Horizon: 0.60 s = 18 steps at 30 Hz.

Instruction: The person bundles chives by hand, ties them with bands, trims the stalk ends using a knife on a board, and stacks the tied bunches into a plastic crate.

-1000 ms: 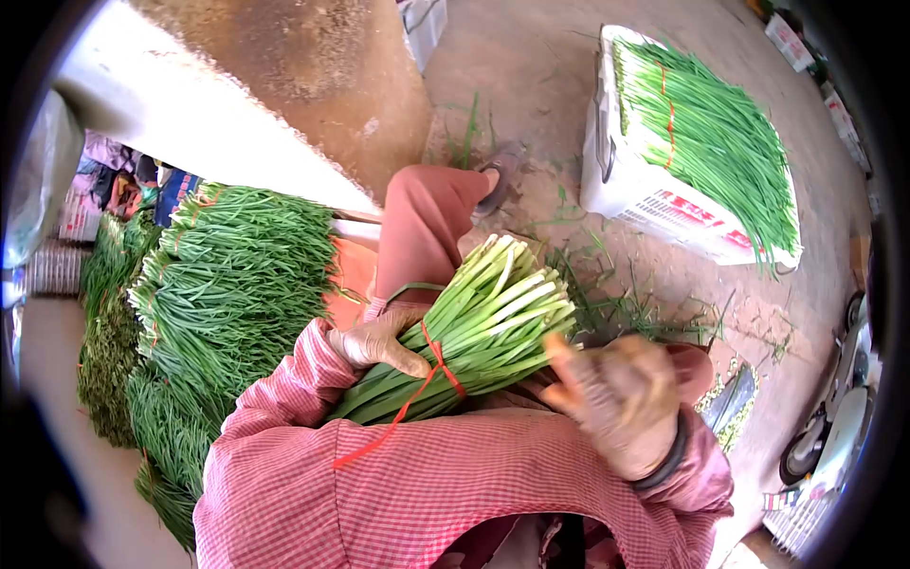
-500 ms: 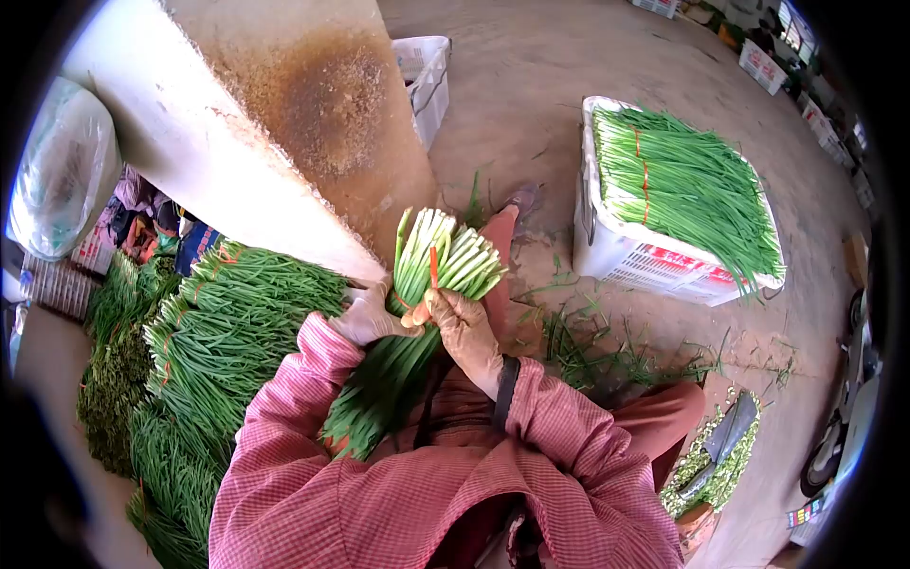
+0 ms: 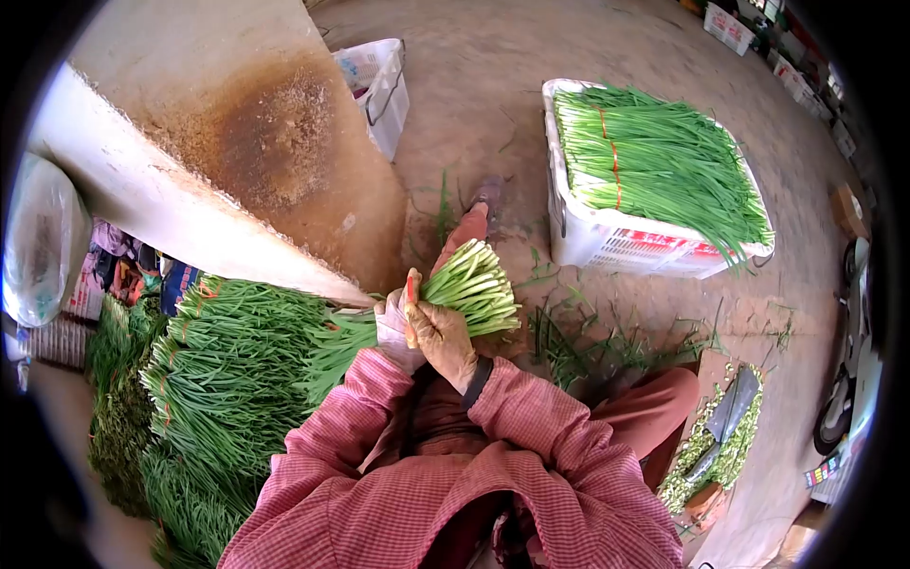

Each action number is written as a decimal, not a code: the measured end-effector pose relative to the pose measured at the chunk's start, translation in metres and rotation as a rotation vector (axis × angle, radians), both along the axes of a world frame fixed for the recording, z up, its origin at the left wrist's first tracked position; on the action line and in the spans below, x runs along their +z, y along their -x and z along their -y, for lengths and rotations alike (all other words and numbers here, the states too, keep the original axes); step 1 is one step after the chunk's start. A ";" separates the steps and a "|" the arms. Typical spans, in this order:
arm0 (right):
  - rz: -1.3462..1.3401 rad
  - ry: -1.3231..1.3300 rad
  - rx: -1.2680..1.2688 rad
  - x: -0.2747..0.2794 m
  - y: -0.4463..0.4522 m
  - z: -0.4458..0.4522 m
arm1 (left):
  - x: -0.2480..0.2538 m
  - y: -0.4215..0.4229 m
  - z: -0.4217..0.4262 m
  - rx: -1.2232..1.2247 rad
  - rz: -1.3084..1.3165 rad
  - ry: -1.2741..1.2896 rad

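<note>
A bunch of garlic chives [image 3: 479,296] lies sideways across my lap, pale cut ends to the right and green leaves to the left. My gloved left hand [image 3: 398,330] is closed around its leafy part. My gloved right hand [image 3: 443,339] presses against the bunch beside the left, fingers closed on an orange-red tie [image 3: 411,287] whose end sticks up. Where the tie passes round the stems is hidden by the hands. The leaf ends reach a large pile of tied chives [image 3: 246,370] at my left.
A white crate [image 3: 607,242] heaped with banded chives stands at front right. Nearer right, a cleaver [image 3: 732,408] lies on chopped trimmings [image 3: 681,479]. A stained pillar [image 3: 275,142] rises at front left, with another white crate [image 3: 387,109] behind. Loose leaves [image 3: 569,356] litter the floor.
The bunch has turned from upright to lying sideways, its cut ends swinging right and its leaves left. Both hands have drawn closer together around it. The view has shifted slightly.
</note>
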State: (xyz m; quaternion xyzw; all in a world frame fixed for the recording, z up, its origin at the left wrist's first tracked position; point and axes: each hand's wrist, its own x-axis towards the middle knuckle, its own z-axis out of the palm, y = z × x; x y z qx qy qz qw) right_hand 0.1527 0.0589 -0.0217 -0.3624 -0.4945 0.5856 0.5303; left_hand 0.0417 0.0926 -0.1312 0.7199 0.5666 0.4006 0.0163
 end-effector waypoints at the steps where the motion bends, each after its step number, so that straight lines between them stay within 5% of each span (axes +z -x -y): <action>1: 0.014 0.000 0.004 -0.001 -0.001 0.001 | -0.001 -0.009 0.002 0.056 0.056 -0.025; 4: 0.076 -0.132 -0.069 -0.006 0.000 0.005 | -0.006 -0.005 -0.009 0.093 -0.062 -0.012; 6: 0.259 -0.433 -0.219 -0.003 -0.004 0.018 | 0.055 -0.033 0.004 0.217 -0.465 0.138; 7: 0.382 -0.403 -0.140 0.002 -0.015 0.031 | 0.068 -0.035 0.008 0.179 -0.366 0.228; 8: 0.505 -0.402 -0.030 0.004 -0.028 0.035 | 0.093 -0.030 -0.003 0.066 -0.526 0.583; 10: 0.525 -0.508 -0.121 0.005 -0.036 0.046 | 0.098 -0.041 0.007 0.049 -0.541 0.525; 13: 0.316 -0.246 0.384 0.020 -0.079 0.053 | 0.086 -0.048 0.025 0.075 -0.508 0.221; 15: 0.278 -0.203 0.192 0.049 -0.115 0.037 | 0.082 -0.052 0.033 0.119 -0.491 0.133; 16: 0.490 -0.405 -0.033 0.053 -0.129 0.021 | 0.096 -0.058 0.041 0.085 -0.441 0.156; 18: 0.725 -0.690 -0.050 0.050 -0.132 -0.010 | 0.092 -0.062 0.046 0.096 -0.518 0.193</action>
